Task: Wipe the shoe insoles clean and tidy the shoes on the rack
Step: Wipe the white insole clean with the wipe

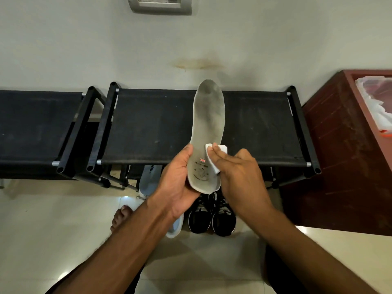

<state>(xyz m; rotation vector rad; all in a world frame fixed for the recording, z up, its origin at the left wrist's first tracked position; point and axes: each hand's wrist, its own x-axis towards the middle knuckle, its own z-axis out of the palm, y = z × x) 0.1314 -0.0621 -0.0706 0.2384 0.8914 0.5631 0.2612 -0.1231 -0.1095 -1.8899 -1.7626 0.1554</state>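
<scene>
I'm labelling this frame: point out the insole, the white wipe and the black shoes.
insole (209, 115): head view, grey forefoot area.
white wipe (214, 166): head view, lower edge below the fingers.
black shoes (223, 221): head view, toe of the right-side shoe.

My left hand (180, 183) holds the grey insole (206, 132) by its heel above the black shoe rack (159, 128), while my right hand (239, 177) presses a white wipe (214, 160) on it; black sneakers (212, 217) stand on the floor below.
</scene>
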